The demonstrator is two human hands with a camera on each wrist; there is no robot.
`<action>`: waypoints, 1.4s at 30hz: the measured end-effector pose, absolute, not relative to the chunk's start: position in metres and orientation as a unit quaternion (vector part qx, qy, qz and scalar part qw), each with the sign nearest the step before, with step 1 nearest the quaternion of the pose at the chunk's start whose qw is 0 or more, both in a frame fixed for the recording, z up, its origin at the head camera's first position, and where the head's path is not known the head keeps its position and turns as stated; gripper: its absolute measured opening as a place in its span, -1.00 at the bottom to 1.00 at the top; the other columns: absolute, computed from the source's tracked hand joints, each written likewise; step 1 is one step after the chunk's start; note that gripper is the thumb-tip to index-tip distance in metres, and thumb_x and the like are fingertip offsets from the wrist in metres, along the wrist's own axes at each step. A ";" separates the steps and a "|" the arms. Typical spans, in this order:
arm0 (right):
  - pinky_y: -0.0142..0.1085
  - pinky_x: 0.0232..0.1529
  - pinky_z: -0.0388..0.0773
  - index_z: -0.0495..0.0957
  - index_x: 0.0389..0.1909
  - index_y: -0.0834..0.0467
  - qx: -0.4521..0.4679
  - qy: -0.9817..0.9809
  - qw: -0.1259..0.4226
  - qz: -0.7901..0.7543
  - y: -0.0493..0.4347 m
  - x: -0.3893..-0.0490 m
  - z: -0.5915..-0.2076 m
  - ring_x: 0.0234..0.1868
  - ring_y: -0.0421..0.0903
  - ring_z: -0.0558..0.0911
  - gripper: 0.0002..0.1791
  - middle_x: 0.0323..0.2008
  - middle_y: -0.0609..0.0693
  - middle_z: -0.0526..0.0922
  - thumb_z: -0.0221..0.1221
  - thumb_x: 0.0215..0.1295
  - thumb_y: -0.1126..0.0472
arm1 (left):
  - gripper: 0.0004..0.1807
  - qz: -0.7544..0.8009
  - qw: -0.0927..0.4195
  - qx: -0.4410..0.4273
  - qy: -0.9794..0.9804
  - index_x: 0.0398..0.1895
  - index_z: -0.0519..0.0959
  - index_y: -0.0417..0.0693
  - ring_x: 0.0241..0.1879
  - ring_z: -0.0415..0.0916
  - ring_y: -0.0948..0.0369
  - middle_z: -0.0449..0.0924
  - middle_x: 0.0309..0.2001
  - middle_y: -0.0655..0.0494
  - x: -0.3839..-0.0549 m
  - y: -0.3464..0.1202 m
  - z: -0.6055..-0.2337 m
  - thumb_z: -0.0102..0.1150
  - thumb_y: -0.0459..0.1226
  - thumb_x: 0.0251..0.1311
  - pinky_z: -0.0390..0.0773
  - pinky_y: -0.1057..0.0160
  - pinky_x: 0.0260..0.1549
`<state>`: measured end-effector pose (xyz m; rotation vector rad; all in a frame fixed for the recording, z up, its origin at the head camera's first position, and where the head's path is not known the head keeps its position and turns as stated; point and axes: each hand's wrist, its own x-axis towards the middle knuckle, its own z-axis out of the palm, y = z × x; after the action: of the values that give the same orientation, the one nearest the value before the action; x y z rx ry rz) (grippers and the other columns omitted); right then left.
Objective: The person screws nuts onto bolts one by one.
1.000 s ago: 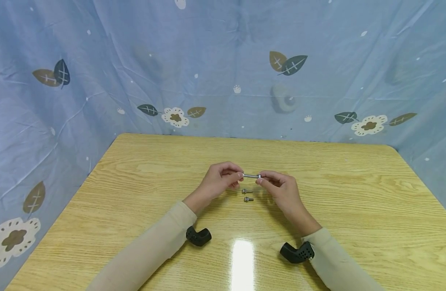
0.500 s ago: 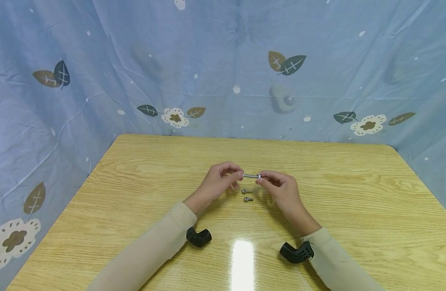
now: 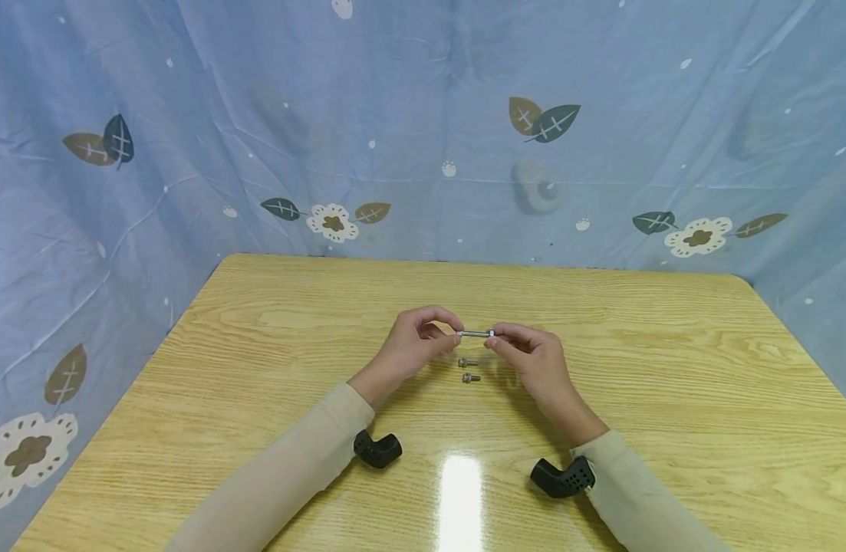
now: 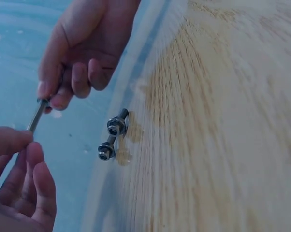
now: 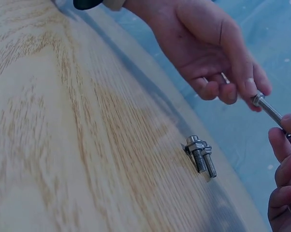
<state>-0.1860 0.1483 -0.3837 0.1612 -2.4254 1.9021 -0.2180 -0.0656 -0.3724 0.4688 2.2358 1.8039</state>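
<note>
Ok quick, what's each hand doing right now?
Left hand: holding one end of the silver bolt, pinched.
Right hand: holding the same bolt's other end, pinched.

Both ends of the long bolt [image 3: 475, 334] are partly covered by fingertips. Below it, right wrist view chops off the right hand [image 5: 284, 171]; left wrist view crops the left hand [image 4: 21, 189]. Lower left in the right's view, one screw [image 5: 199, 159] half-blocks another [image 5: 210, 165].
</note>
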 end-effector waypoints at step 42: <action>-0.32 -0.38 0.52 0.65 -0.04 0.24 0.061 -0.788 0.043 0.611 0.148 -0.184 -0.384 -0.35 -0.16 0.56 -0.69 -0.26 -0.10 0.66 0.27 0.28 0.14 | -0.75 0.632 0.114 0.169 0.748 -0.03 0.58 -0.18 -0.16 0.58 -0.14 0.66 -0.15 -0.12 -0.217 -0.065 -0.373 0.15 -0.23 0.34 0.63 0.01 -0.28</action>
<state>-0.1845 0.1478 -0.3842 0.1856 -2.4105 1.8691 -0.2171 -0.0647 -0.3733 0.4969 2.1927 1.8523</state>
